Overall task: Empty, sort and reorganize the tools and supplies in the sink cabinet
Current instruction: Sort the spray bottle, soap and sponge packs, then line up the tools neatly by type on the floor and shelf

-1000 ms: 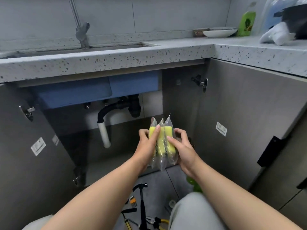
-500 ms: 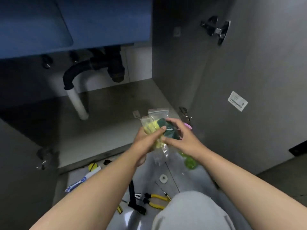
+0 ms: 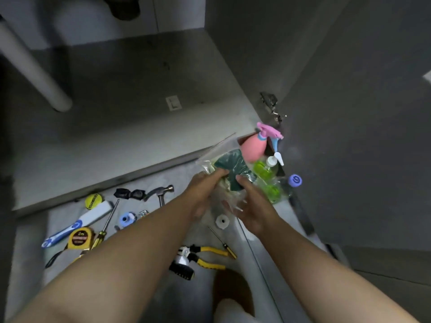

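Both hands hold a stack of clear plastic bags of scrubbing sponges, green side up, low over the floor in front of the cabinet. My left hand grips the stack from the left with the thumb on top. My right hand holds it from the right and beneath. The cabinet floor behind is bare. Just past the sponges stand a pink spray bottle and a green pump bottle.
Tools lie on the floor at the left: a hammer, a screwdriver, a yellow tape measure, a blue-and-white brush, yellow pliers. The open cabinet door stands at the right. A white drain pipe is at the back left.
My head has tilted down from the counter to the floor. Both hands have lowered the sponge packs from chest height towards the floor beside the bottles and turned them green side up.
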Demonstrator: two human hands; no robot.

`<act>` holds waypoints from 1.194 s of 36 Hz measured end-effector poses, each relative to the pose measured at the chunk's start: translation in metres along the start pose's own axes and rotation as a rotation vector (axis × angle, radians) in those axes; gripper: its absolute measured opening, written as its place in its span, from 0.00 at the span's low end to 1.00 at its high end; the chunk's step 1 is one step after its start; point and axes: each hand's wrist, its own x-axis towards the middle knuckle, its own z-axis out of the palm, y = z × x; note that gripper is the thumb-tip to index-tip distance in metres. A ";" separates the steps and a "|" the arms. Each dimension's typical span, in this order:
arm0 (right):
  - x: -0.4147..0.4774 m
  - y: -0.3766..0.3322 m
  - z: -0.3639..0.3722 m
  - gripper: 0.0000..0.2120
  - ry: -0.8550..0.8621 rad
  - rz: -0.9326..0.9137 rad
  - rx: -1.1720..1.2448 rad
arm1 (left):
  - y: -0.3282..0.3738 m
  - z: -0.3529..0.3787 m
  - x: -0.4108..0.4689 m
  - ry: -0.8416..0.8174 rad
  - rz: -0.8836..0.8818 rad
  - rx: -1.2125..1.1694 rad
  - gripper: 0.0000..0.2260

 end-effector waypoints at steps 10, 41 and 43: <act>0.070 -0.002 -0.003 0.28 0.299 0.077 0.099 | -0.045 -0.066 0.054 0.233 0.122 0.552 0.12; 0.041 0.096 -0.031 0.17 0.065 -0.307 -1.502 | -0.122 -0.190 -0.042 0.748 0.315 1.246 0.21; 0.039 0.097 -0.027 0.12 0.057 -0.375 -1.558 | -0.119 -0.198 -0.041 0.786 0.320 1.232 0.21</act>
